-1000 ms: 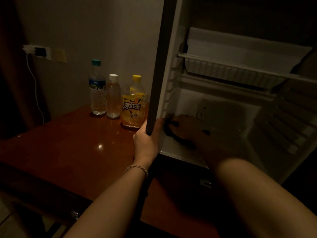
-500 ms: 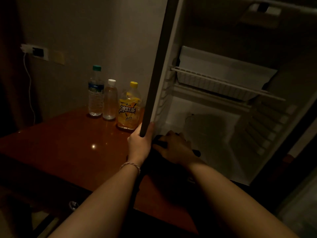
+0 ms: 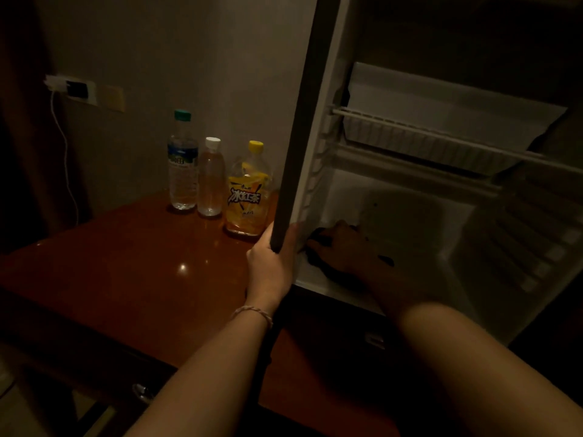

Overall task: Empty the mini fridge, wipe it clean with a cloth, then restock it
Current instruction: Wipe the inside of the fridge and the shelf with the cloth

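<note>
Nearest the camera, two bare forearms reach forward over the dark wooden tabletop (image 3: 132,279), the left one wearing a thin braided bracelet (image 3: 254,312) at the wrist. The left hand (image 3: 271,263) curls around the lower front edge of the mini fridge (image 3: 315,137): thumb on the outer face, fingers hooked out of sight behind it. This grip probably steadies the cabinet while the other hand works inside.

The right arm angles in from the lower right, wrist low over the sill, and the right hand (image 3: 350,250) lies palm-down on a dark cloth (image 3: 318,257) at the front left corner of the fridge floor. The fingers seem to spread over the cloth and press it against the white liner, but shadow hides whether they bunch it or lie flat. Judging by the bare interior, emptying is done and wiping is under way, with restocking yet to come.

Above, a white wire shelf (image 3: 426,134) spans the cavity and carries nothing visible.

Farther left, near the wall, three bottles stand upright in a close row: a green-capped water bottle (image 3: 182,165), a white-capped clear bottle (image 3: 210,181) and a yellow-capped iced tea bottle (image 3: 249,193), likely parked clear of the wiping. On the wall behind, a white cable (image 3: 64,159) hangs from a wall socket (image 3: 75,88).
</note>
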